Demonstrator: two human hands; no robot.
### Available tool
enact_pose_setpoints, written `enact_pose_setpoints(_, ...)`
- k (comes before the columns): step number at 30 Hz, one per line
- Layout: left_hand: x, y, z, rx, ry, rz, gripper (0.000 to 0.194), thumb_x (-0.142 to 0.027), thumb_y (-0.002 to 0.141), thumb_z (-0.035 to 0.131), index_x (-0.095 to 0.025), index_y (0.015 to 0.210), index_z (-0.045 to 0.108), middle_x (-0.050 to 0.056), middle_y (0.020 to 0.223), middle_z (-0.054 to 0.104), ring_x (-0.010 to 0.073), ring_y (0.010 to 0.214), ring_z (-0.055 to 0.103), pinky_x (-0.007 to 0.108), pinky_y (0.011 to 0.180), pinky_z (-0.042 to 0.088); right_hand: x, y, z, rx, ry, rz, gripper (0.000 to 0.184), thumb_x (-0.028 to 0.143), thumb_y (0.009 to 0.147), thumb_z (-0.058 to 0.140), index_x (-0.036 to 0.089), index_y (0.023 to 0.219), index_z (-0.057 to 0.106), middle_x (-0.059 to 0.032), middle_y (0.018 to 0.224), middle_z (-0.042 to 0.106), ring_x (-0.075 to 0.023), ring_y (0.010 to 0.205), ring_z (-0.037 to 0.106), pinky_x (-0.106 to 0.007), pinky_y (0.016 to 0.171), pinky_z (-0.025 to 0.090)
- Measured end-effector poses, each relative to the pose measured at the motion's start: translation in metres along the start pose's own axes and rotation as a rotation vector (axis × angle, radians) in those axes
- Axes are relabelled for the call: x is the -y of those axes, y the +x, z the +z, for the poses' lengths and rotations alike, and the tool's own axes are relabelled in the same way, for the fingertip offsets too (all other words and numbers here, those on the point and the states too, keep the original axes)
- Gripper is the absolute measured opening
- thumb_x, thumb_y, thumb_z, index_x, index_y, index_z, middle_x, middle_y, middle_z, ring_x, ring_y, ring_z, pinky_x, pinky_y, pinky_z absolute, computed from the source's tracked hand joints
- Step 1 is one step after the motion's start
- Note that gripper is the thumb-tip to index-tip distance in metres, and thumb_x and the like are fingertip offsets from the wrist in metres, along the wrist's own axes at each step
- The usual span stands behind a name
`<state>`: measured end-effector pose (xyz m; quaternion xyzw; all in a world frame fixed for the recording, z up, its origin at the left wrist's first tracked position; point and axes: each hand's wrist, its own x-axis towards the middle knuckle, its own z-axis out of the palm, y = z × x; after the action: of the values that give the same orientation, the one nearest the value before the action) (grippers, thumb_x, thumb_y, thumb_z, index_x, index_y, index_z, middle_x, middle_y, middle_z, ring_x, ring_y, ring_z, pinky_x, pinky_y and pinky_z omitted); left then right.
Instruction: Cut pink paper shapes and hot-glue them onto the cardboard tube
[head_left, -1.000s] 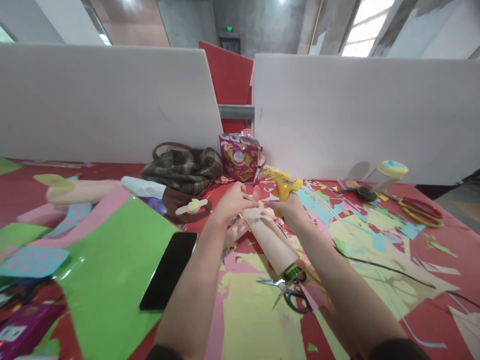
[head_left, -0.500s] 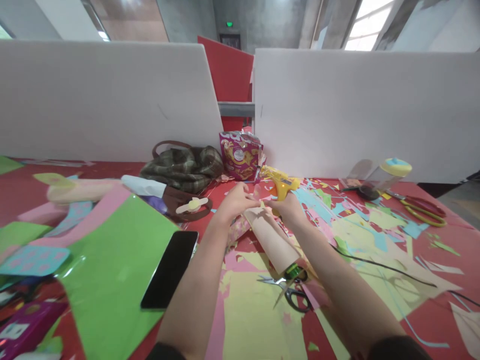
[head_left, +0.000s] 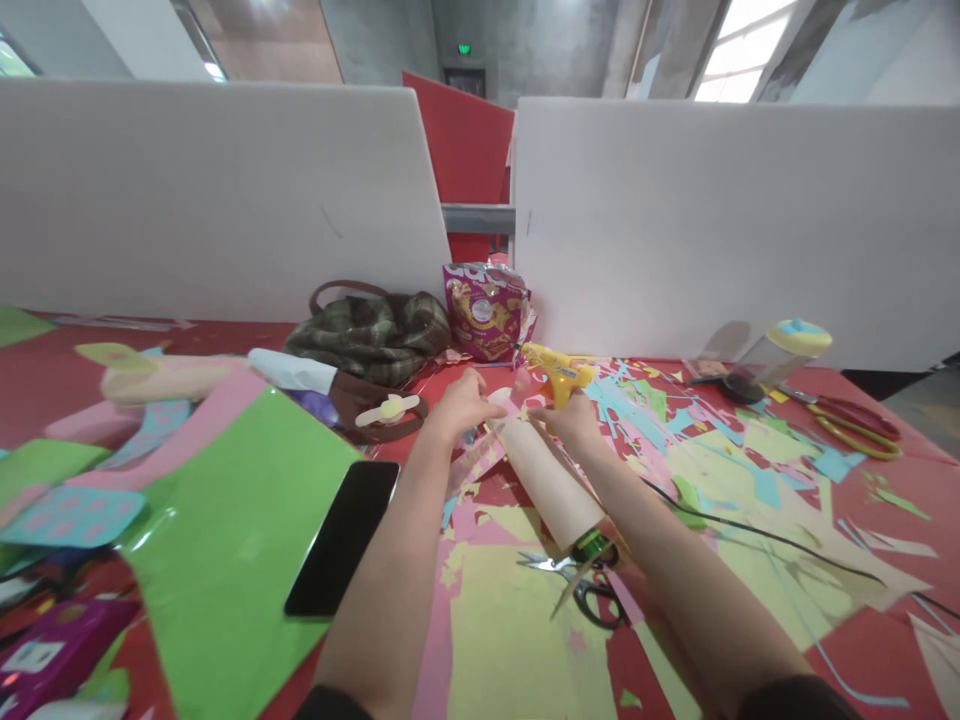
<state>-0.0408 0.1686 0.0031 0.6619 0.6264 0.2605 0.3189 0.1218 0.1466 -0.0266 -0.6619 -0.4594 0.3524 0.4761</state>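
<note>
My right hand (head_left: 576,424) is wrapped round the handle of a yellow glue gun (head_left: 562,374), whose nozzle points forward and left. Nothing shows in my left hand (head_left: 459,406); its thumb and fingers are apart, beside the far end of a cream paper tube (head_left: 551,485). That tube lies slanted between my forearms, with a shiny green thing (head_left: 592,545) at its near end. Pink paper pieces (head_left: 504,402) lie by my left thumb. Scissors with black handles (head_left: 600,603) rest just below the tube, partly covered by a thin strip.
A black phone (head_left: 345,540) lies on a green sheet (head_left: 232,560) at left. Behind are a plaid cloth bag (head_left: 367,335) and a purple snack bag (head_left: 487,312). At right are paper scraps, a black cord (head_left: 757,528), a clear yellow-lidded cup (head_left: 776,360) and red-and-yellow-handled scissors (head_left: 859,425).
My left thumb has drawn back from the tube's far end, and the gap between my hands has widened. The glue gun has shifted slightly left and down. The camera view has moved a little.
</note>
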Motion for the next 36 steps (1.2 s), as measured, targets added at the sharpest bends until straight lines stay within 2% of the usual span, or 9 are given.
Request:
enact_pose_setpoints(3,-0.0012,-0.0007,0.003,0.019,0.025,0.006,0.033,-0.027,0.046,0.068,-0.019,0.068,0.045,-0.001,0.069,0.054,0.0155,0.061,0.052,0.022,0.05,0.034,0.0004,-0.0017,0.0003,-0.002,-0.028,-0.021,0.027,0.02,0.045,0.068,0.02,0.064,0.048,0.0044,0.053,0.055,-0.0142,0.048,0.054,-0.025,0.042,0.04)
enact_pose_setpoints(9,-0.0011,0.0017,0.0061,0.027,0.056,0.004,0.042,-0.026,0.043,0.069,-0.018,0.08,0.049,0.004,0.088,0.057,0.0182,0.076,0.054,0.021,0.059,0.037,0.0019,-0.0023,0.0012,-0.032,-0.083,-0.047,0.025,0.022,0.047,0.066,0.019,0.064,0.048,0.0026,0.058,0.055,-0.0153,0.053,0.056,-0.025,0.044,0.041)
enact_pose_setpoints(18,-0.0044,-0.0024,0.0027,0.086,0.079,0.039,0.035,-0.028,0.047,0.067,-0.017,0.077,0.052,0.005,0.082,0.06,0.0197,0.066,0.057,0.024,0.051,0.04,-0.0023,-0.0017,0.0029,-0.057,-0.136,-0.082,0.023,0.022,0.048,0.065,0.02,0.062,0.047,0.0019,0.056,0.052,-0.0192,0.061,0.057,-0.027,0.046,0.043)
enact_pose_setpoints(30,-0.0092,-0.0046,-0.001,0.111,0.156,0.048,0.031,-0.028,0.051,0.065,-0.017,0.077,0.054,0.005,0.082,0.061,0.0187,0.068,0.058,0.022,0.051,0.039,-0.0011,-0.0036,0.0045,-0.058,-0.151,-0.117,0.022,0.025,0.048,0.063,0.021,0.06,0.044,0.0015,0.058,0.051,-0.02,0.063,0.055,-0.028,0.05,0.042)
enact_pose_setpoints(36,-0.0092,-0.0032,-0.0013,0.136,0.243,0.04,0.036,-0.031,0.053,0.063,-0.016,0.084,0.053,0.005,0.089,0.061,0.019,0.079,0.057,0.021,0.057,0.04,0.0028,-0.0053,0.0042,-0.046,-0.163,-0.11,0.023,0.024,0.047,0.064,0.02,0.06,0.044,0.0019,0.059,0.051,-0.0202,0.063,0.057,-0.029,0.052,0.044)
